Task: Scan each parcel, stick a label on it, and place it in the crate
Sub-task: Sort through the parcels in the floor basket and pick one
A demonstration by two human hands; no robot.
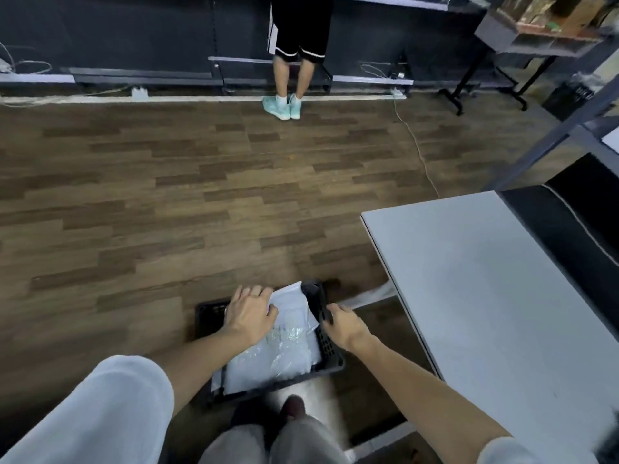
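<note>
— Pressing down, is your left hand (249, 311)?
— Yes, fingers spread flat on the white parcels (284, 349) in the black crate (330, 346), lower centre. Your right hand (343, 324) grasps the crate's right wall.

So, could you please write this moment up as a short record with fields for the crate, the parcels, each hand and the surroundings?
crate: black crate on the wooden floor, beside the grey table
parcels: white parcels lying inside the crate, filling it
left hand: left hand palm down on the top parcel, fingers spread
right hand: right hand gripping the crate's right rim
table top: nothing visible on it
background: another person standing at the far dark counter, only the legs seen
</note>
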